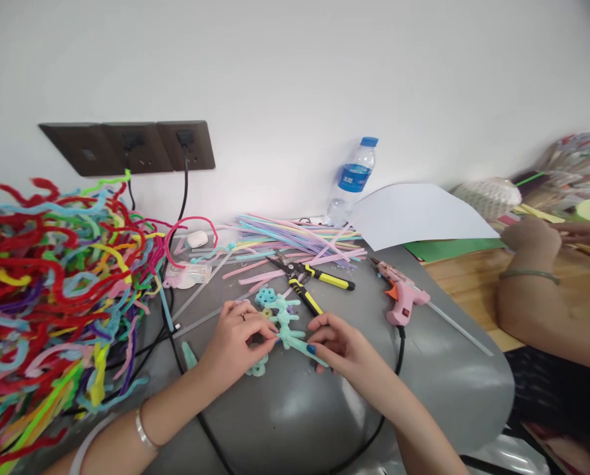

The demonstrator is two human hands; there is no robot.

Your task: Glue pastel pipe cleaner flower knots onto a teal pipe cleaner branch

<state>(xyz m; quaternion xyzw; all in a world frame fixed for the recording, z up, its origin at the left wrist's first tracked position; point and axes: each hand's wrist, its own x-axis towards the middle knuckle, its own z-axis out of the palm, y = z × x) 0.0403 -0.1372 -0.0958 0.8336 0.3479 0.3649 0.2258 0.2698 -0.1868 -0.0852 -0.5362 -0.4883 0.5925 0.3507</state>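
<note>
A mint-green pipe-cleaner figure (pixel 286 323) with several short prongs is held between my hands just above the grey table. My left hand (pixel 239 335) is closed, thumb and forefinger pinching the figure's left side. On the right, my right hand (pixel 338 344) has its fingers closed around the figure's lower strand. Blue pipe-cleaner loops (pixel 265 296) show behind the figure, and pale green loops (pixel 258 367) lie partly hidden below my left hand. Just beyond my right hand are yellow-and-black pliers (pixel 305 295) with their handles apart.
A pink glue gun (pixel 404 303) lies at right, its black cord running across the table. Straight pastel pipe cleaners (pixel 299 234) lie behind the pliers. Left is a large colourful pipe-cleaner pile (pixel 67 284). A water bottle (pixel 354 178) leans at the wall; another person's arm (pixel 532 284) is at right.
</note>
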